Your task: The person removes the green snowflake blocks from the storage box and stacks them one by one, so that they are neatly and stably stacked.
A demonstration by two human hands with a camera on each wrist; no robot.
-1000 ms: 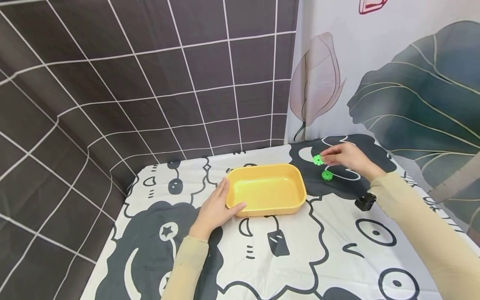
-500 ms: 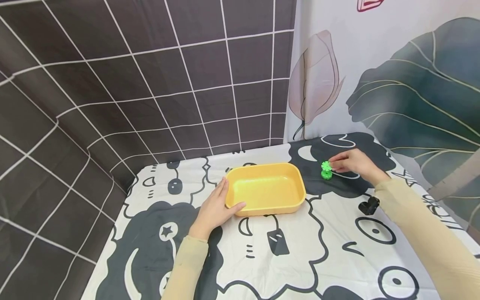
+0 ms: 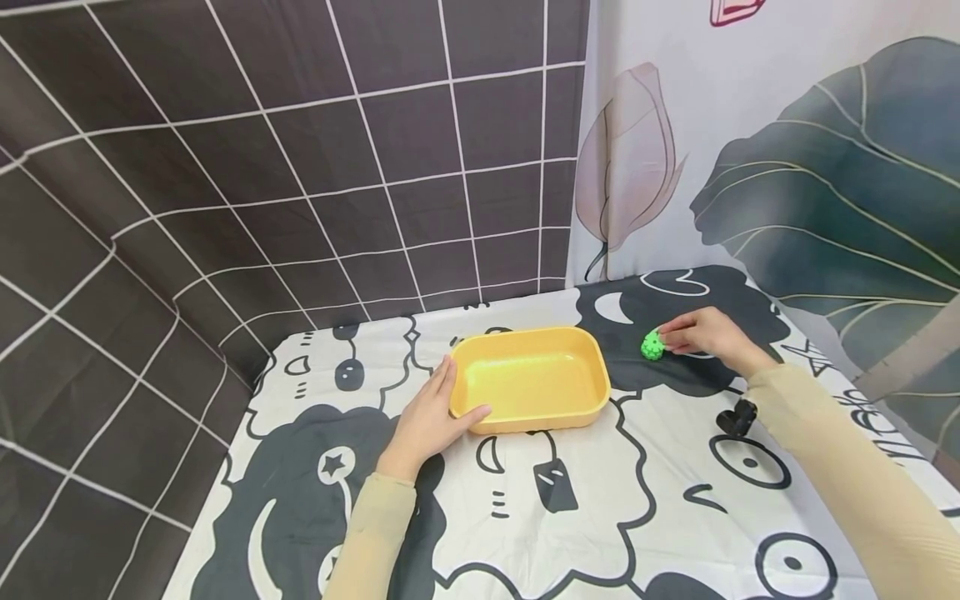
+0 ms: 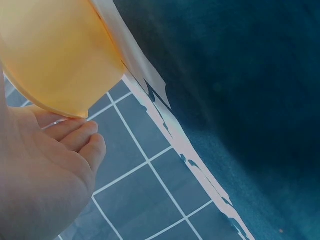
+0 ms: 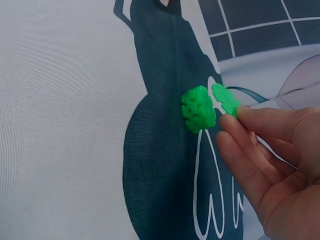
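My right hand (image 3: 708,333) pinches a thin green notched plastic disc (image 5: 226,99) between thumb and fingertips. Right beside the disc is a stack of similar green discs (image 5: 198,111), standing on the dark part of the printed cloth; in the head view the two overlap, and whether they touch I cannot tell. A yellow rectangular tray (image 3: 528,423) with rounded corners sits in the middle with nothing in it. At its left end my left hand (image 3: 429,421) holds it, thumb over the near rim and fingers along the left side.
A small black object (image 3: 737,418), partly beside the right sleeve, is at the right wrist. White cloth (image 3: 540,542) with black cartoon print covers the surface. Behind it hang a dark gridded curtain (image 3: 337,167) and a flower-print curtain (image 3: 795,183).
The right hand has brought its disc down and slightly right, from above and left of the green stack to right against it in the head view. The left hand and tray stay put.
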